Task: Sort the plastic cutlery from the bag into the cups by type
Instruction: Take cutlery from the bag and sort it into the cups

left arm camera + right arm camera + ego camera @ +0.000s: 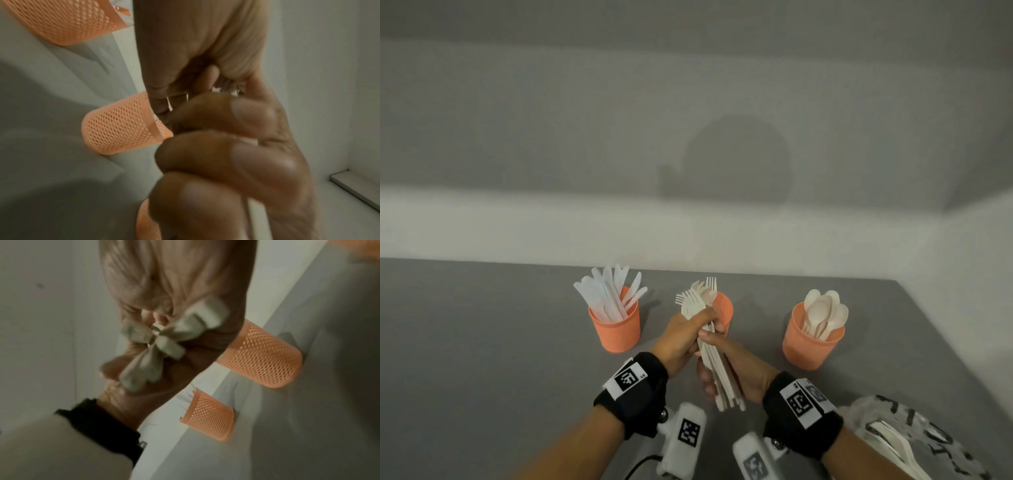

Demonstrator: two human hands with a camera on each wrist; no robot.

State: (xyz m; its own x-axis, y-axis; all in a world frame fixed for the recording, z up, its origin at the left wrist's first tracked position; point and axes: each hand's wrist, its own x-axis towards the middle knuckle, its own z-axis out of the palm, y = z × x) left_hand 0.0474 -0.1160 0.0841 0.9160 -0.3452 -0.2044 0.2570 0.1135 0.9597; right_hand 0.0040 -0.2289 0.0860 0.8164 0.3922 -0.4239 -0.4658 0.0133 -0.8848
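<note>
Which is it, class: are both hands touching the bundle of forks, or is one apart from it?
Touching. The head view shows the left hand gripping the bundle of forks near the tines, and the right hand wrapped around the handles below.

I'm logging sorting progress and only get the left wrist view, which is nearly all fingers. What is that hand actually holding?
Observer: The left hand grips a bundle of forks just below the tines, in front of the middle cup.
Operator: Is the other hand free to reach for more?
Observer: No. The right hand holds the same bundle lower down, round the handles.
Operator: Is anything left to sort?
Observer: Yes. The bag lies at the near right of the table, with white cutlery showing inside it.
</note>
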